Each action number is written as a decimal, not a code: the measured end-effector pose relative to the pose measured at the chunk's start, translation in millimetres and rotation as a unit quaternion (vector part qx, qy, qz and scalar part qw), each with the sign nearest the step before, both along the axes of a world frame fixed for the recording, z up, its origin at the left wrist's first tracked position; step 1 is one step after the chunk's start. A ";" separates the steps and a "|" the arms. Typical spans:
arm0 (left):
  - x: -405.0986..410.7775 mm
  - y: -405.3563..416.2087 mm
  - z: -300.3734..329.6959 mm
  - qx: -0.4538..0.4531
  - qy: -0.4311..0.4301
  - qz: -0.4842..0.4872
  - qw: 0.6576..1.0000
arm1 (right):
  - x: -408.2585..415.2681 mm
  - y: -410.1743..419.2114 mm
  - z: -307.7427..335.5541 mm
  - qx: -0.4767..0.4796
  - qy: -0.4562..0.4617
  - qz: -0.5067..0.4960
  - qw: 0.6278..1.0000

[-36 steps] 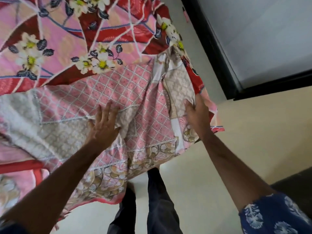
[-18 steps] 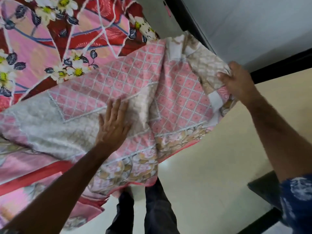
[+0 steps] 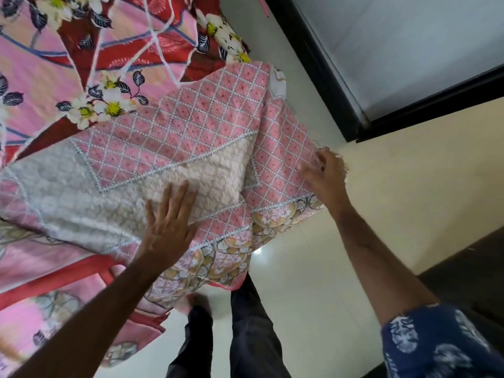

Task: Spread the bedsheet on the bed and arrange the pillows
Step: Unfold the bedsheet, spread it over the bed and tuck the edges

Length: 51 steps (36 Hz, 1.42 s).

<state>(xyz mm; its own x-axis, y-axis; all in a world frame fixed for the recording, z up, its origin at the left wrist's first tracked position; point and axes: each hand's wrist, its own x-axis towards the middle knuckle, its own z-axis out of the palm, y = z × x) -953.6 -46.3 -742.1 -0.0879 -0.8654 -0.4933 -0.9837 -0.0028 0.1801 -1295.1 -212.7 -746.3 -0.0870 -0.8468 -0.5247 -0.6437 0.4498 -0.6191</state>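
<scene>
A pillow (image 3: pixel 191 148) in a pink diamond-patterned and cream case lies at the bed's corner, on top of the red and pink floral bedsheet (image 3: pixel 81 58). My left hand (image 3: pixel 169 225) rests flat on the pillow's cream panel with fingers spread. My right hand (image 3: pixel 324 178) pinches the pillow's right edge, where the case hangs out over the floor. No second pillow is in sight.
Pale tiled floor (image 3: pixel 341 268) lies to the right of the bed. A black-framed panel (image 3: pixel 341 85) runs along the upper right. My legs in dark trousers (image 3: pixel 245 336) stand at the bed's edge. A dark surface (image 3: pixel 469 271) sits at lower right.
The pillow's right side has come down from its raised position and lies flatter. My right hand moved down and toward me with the edge. My left hand stayed pressed on top.
</scene>
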 end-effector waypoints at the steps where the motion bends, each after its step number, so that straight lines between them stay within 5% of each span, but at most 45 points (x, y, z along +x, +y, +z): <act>1: -1.0 3.0 1.2 0.003 -0.001 0.002 1.000 | -2.1 2.0 5.3 0.012 -0.033 -0.018 0.999; 9: -16.7 1.7 1.4 0.032 0.007 0.049 0.998 | -7.6 8.8 27.0 -0.098 -0.060 0.004 0.993; 14: -22.1 -1.2 3.7 0.028 0.017 0.069 0.997 | -20.6 41.0 23.6 -0.003 -0.104 -0.001 0.995; 18: -21.9 -1.3 5.1 0.019 0.020 0.072 0.997 | -39.0 71.4 5.3 0.074 -0.040 0.046 0.995; 21: -21.1 -0.5 5.3 0.011 0.022 0.078 0.997 | -44.6 89.0 0.9 -0.002 0.033 0.083 0.996; 27: -32.8 4.3 9.2 -0.001 0.035 0.110 0.993 | -33.7 112.5 45.2 -0.039 -0.193 -0.005 0.980; 33: -54.0 33.4 18.5 -0.015 0.056 0.101 0.993 | -37.3 156.6 53.1 0.245 -0.107 0.147 0.952; 36: -64.0 59.0 22.6 -0.001 0.077 0.095 0.992 | -39.0 183.4 54.9 0.265 -0.131 0.150 0.944; 41: -86.3 119.6 47.5 0.004 0.134 0.126 0.983 | -33.7 223.4 90.0 0.206 -0.298 0.017 0.932; 46: -103.6 203.0 81.6 -0.002 0.248 0.257 0.934 | -16.8 248.4 152.2 0.122 -0.331 -0.032 0.935; 51: -120.2 269.8 149.4 0.155 0.407 0.438 0.786 | 4.5 264.4 227.6 0.082 -0.356 -0.042 0.930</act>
